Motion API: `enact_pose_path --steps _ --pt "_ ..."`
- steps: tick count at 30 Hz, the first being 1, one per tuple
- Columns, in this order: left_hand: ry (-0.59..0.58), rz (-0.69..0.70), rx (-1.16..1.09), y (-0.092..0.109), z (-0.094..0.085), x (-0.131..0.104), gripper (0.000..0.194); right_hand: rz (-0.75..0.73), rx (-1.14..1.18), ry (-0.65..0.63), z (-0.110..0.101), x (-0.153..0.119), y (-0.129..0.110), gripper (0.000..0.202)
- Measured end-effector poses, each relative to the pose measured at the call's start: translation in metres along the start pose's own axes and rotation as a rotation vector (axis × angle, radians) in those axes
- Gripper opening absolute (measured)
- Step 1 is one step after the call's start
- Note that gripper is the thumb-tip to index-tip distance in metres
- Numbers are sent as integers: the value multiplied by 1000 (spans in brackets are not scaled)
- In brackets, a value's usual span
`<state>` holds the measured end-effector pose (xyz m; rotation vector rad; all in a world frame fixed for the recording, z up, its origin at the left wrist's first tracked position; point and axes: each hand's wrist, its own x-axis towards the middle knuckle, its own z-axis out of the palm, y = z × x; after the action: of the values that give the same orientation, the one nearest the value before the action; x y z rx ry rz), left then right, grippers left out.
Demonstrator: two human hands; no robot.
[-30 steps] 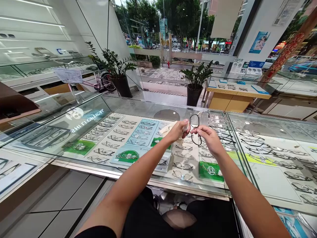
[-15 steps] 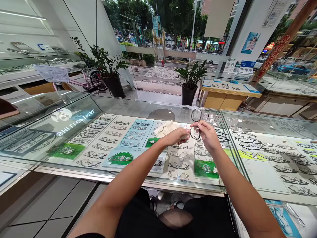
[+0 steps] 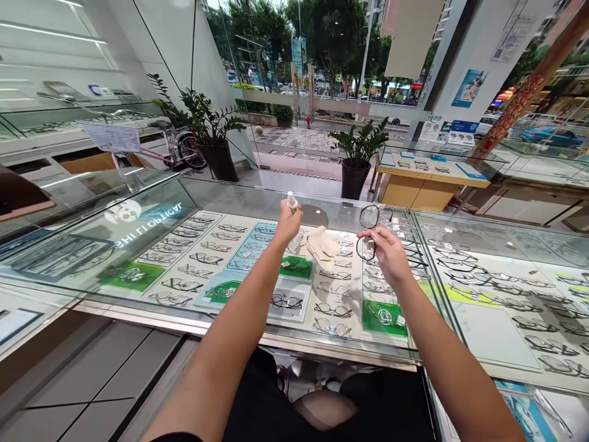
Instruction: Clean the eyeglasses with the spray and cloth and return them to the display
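My left hand (image 3: 289, 222) is closed round a small clear spray bottle with a white top (image 3: 291, 199), upright over the far part of the glass counter. My right hand (image 3: 388, 248) grips a pair of dark-rimmed round glasses (image 3: 369, 217) near the middle of the frame, the two lenses one above the other. Between the hands, a crumpled cream cloth (image 3: 321, 245) lies on the counter glass. Rows of glasses show beneath the glass, with green cards (image 3: 384, 317) among them.
The glass display counter (image 3: 248, 341) stretches across in front of me, its case continuing left and right. Beyond it stand two potted plants (image 3: 354, 175) (image 3: 218, 156), a pink bicycle (image 3: 156, 150) and a wooden display table (image 3: 414, 189).
My left hand has moved from beside the glasses to the left and farther out, and now holds the bottle. The cloth shows more fully. My right hand still holds the glasses.
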<state>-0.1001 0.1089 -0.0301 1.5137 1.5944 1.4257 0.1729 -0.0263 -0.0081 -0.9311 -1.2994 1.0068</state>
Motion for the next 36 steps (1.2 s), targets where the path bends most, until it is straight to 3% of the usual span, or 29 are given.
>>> enact_pose_path --steps 8,19,21,23,26,27,28,30,32,34,36 --pt "221 -63 221 -38 -27 16 14 10 42 0 1 0 -1 23" --pt "191 -158 306 -53 -28 17 20 27 64 -13 1 -1 2 20" --pt "170 -173 297 -51 -29 15 23 30 74 -15 1 -1 2 20" --pt "193 -172 296 -43 -28 11 38 36 81 -19 0 -1 1 20" --pt "454 -27 360 -20 -25 -3 68 43 97 -24 0 -2 0 19" --pt "544 68 377 -10 -24 -8 66 46 105 -26 1 -2 0 19" --pt "562 158 372 -1 -22 -12 61 48 114 -27 1 -3 0 18" --pt "399 288 358 13 -18 -20 42 51 130 -28 1 -3 -1 18" --pt "124 337 395 20 -16 -25 26 53 140 -28 1 -3 -2 17" --pt "-132 293 490 20 -14 -27 17 52 144 -26 2 -3 -3 17" --pt "-305 197 602 16 -13 -27 18 48 156 -22 2 -3 -3 16"
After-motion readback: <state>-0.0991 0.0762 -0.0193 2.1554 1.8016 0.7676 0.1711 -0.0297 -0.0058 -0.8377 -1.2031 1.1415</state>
